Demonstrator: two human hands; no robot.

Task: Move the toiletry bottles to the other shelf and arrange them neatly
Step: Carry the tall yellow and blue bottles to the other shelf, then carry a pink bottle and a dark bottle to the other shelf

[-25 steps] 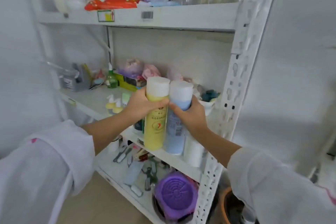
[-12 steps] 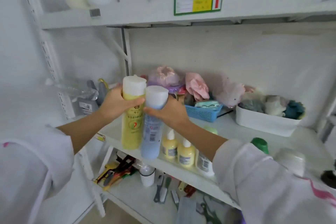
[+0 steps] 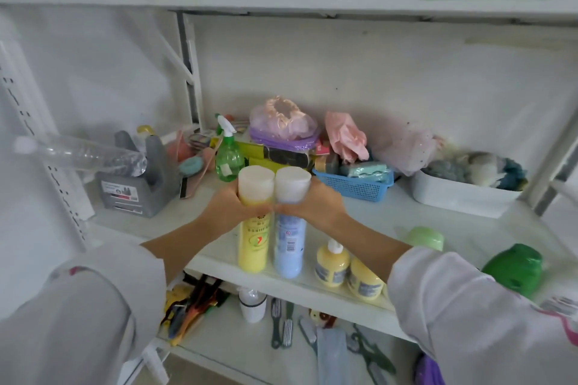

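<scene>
At the near edge of the middle shelf [image 3: 391, 219], the left hand [image 3: 231, 208] holds a yellow bottle [image 3: 254, 228] and the right hand [image 3: 312, 206] a blue bottle [image 3: 289, 234], each grip closed just under the white cap, the two touching, bases at the shelf. They look stiff, smooth and top-heavy, so a mid-body hold seems safer. Farther right, a blue basket [image 3: 353, 186] holds a teal pack and a white tub [image 3: 459, 197] holds fluffy things.

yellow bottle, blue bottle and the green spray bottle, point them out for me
yellow bottle [image 3: 252, 247]: head view, on its labelled body below the left hand.
blue bottle [image 3: 289, 247]: head view, on its body beside the barcode.
green spray bottle [image 3: 229, 161]: head view, on its rounded green body.
</scene>
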